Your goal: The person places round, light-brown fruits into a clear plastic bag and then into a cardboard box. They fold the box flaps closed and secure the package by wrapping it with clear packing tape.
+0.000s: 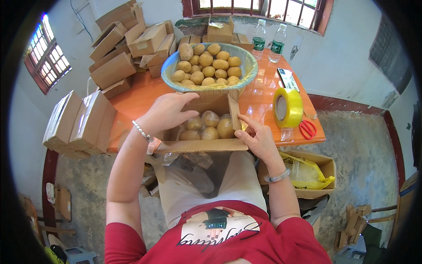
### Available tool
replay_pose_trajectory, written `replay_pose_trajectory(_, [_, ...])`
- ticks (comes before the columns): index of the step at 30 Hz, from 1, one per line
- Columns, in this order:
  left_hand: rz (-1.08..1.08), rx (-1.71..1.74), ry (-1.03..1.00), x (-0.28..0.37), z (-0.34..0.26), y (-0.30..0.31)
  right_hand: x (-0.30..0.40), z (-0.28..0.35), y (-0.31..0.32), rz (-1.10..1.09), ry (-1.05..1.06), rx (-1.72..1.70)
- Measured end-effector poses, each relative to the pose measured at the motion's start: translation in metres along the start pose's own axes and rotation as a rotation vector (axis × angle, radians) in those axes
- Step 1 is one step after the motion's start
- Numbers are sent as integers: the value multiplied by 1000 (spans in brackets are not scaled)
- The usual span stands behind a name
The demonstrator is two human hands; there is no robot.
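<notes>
An uncovered cardboard box (201, 146) stands at the table's near edge, with several potatoes (210, 133) inside, some wrapped in clear plastic. My left hand (171, 109) is over the box's left side, fingers apart, its fingertips near the back flap. My right hand (258, 138) holds the raised right flap (234, 114) between thumb and fingers. Just behind the box, a blue basin (167, 64) lined with thin yellowish plastic is heaped with loose potatoes (208, 71).
On the orange table (132, 95), a roll of yellow packing tape (287, 108), red-handled scissors (308, 129), a phone-like flat object (288, 79) and water bottles (258, 39) lie or stand to the right. Cardboard boxes (113, 71) pile up left; taped boxes (94, 118) stand nearer. An open carton (330, 171) holds plastic bags.
</notes>
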State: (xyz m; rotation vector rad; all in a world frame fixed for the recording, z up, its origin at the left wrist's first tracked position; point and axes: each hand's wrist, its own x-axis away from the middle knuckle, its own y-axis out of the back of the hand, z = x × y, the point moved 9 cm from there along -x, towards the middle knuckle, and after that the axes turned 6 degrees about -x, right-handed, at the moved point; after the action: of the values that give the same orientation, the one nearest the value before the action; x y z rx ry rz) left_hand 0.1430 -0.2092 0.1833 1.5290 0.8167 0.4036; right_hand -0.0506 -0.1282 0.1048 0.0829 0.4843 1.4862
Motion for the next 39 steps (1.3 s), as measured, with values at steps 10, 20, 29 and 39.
replay_pose_trajectory(10, [-775,386,319,110,59,37,-9,14,14,-141,120,331])
replay_pose_trajectory(20, [-689,930,336,140,50,-29,-58,60,-15,81,425,359])
replay_pose_trajectory(29, [-586,876,277,144,35,-36,-62,56,-19,73,380,255])
replay_pose_trajectory(39, [-433,529,286,139,24,-34,-34,26,22,-171,316,-101])
